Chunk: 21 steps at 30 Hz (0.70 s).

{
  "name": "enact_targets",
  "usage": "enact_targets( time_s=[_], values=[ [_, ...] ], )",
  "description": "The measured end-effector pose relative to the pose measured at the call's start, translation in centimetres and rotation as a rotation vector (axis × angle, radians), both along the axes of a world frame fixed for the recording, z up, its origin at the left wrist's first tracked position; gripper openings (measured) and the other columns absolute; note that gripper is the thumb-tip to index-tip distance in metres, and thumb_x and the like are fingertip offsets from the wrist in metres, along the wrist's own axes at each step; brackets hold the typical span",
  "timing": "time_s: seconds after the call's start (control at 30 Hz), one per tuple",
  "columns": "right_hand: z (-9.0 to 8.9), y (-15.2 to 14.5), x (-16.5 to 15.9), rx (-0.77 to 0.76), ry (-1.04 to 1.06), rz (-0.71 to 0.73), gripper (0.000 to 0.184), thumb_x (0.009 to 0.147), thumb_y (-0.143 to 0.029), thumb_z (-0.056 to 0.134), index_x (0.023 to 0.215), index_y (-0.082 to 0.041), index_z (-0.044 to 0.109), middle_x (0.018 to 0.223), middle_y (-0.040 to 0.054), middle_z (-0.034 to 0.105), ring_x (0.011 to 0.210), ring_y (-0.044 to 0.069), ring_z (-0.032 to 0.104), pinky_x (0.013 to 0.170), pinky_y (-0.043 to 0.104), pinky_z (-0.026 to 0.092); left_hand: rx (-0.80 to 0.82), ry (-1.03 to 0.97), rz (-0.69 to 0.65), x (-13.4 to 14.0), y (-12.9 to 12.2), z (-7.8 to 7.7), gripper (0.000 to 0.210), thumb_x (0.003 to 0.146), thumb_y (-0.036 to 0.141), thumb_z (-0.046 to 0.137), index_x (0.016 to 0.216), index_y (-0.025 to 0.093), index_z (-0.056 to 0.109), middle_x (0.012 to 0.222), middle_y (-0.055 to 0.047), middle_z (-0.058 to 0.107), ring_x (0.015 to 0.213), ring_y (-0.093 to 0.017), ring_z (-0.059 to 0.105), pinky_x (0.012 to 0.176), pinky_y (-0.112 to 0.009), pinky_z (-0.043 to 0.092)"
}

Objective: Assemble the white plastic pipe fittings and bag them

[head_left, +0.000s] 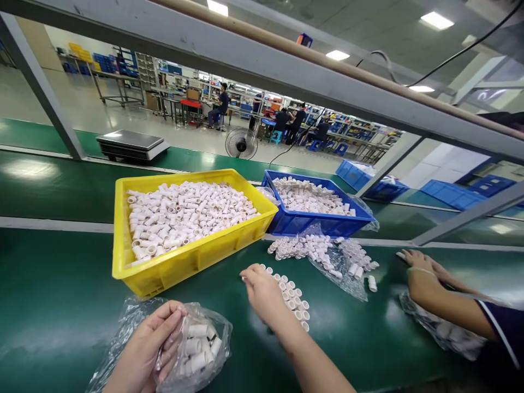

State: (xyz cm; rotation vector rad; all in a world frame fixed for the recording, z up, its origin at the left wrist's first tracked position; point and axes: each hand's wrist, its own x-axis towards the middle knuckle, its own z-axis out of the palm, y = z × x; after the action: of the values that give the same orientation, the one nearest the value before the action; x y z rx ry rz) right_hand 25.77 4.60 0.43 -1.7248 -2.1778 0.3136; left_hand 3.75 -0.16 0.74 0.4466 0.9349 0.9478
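My left hand (pixel 153 341) is closed on the gathered edge of a clear plastic bag (pixel 223 333). Inside the bag lie several short white pipe fittings (pixel 196 363). To the right, my right hand (pixel 262 295) hovers low over the green work surface, thumb and fingers pinched together. A small pale bit shows at its fingertips, too small to name. Close by that hand stand rows of white fittings (pixel 301 305) with their round openings up; my wrist partly hides them.
A yellow bin (pixel 196 267) and a blue bin (pixel 323 224) full of white fittings stand behind. Loose fittings (pixel 286 248) lie on another plastic bag (pixel 347 278). At right, a co-worker's hands (pixel 421 267) reach in beside a filled bag (pixel 446 330). A scale (pixel 131 143) sits beyond the frame post.
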Motion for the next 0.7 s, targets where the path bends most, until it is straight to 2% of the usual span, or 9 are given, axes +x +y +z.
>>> enact_targets(
  time_s=[0.07,0.17,0.33,0.47,0.7],
  values=[
    [-0.8,1.5,1.5,-0.046,-0.203,-0.093,0.028,0.081,-0.01,0.04,0.096,-0.021,0.06,0.096,0.0056,0.056,0.079,0.015,0.056,0.069,0.023,0.04,0.005,0.004,0.001,0.2,0.0,0.1,0.022,0.071,0.039,0.058,0.069,0.019,0.051,0.041,0.011,0.028,0.032,-0.001,0.01,0.024,-0.012,0.019],
    [-2.1,2.9,2.3,-0.106,-0.347,-0.114,0.027,0.079,-0.009,0.043,0.091,-0.022,0.062,0.09,0.0045,0.056,0.076,0.014,0.057,0.064,0.022,0.038,0.015,0.011,-0.003,0.4,0.0,0.3,0.022,0.07,0.039,0.059,0.068,0.019,0.051,0.041,0.011,0.029,0.031,-0.001,0.01,0.024,-0.012,0.019],
    [-2.9,3.3,1.9,-0.116,-0.389,-0.108,0.023,0.078,-0.009,0.045,0.082,-0.019,0.064,0.088,0.0054,0.053,0.07,0.013,0.056,0.06,0.023,0.036,0.001,-0.002,0.003,0.1,0.0,0.3,0.023,0.069,0.04,0.06,0.068,0.019,0.051,0.042,0.011,0.029,0.031,-0.001,0.011,0.024,-0.012,0.019],
    [-2.6,2.9,2.1,-0.099,-0.397,-0.108,0.025,0.078,-0.01,0.043,0.088,-0.021,0.064,0.093,0.0055,0.051,0.074,0.014,0.055,0.06,0.023,0.035,0.006,-0.007,-0.024,-0.2,0.2,0.0,0.021,0.071,0.039,0.058,0.069,0.019,0.052,0.043,0.01,0.031,0.03,-0.001,0.013,0.025,-0.012,0.02],
    [-2.8,2.9,2.0,-0.124,-0.404,-0.101,0.024,0.078,-0.008,0.043,0.081,-0.019,0.065,0.079,0.0055,0.056,0.066,0.015,0.055,0.057,0.025,0.033,0.012,-0.044,-0.043,-0.2,0.2,-0.2,0.02,0.074,0.038,0.056,0.07,0.019,0.052,0.044,0.01,0.031,0.032,-0.001,0.014,0.026,-0.012,0.021]
  ],
)
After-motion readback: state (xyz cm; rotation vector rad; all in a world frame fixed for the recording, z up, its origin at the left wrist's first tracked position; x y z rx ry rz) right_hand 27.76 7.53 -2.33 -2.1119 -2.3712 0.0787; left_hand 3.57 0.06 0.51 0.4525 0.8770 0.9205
